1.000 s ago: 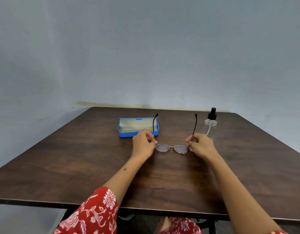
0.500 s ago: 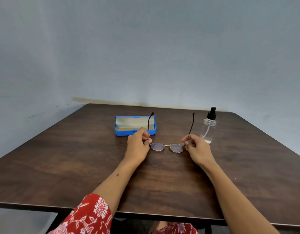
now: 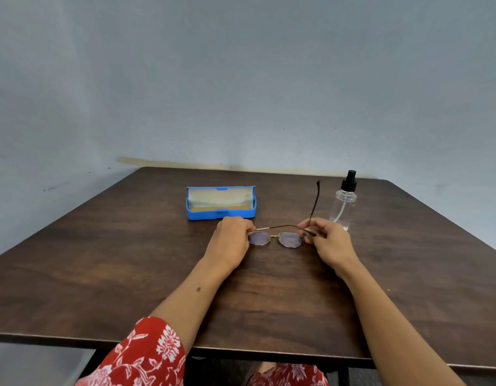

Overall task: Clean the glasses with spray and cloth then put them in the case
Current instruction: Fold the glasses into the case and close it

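Glasses lie between both hands: left hand pinches one hinge, its temple folded across behind the lenses; right hand grips the other, that temple upright. Folding looks half done; the open blue case waits beyond the left hand, spray bottle just past the right.
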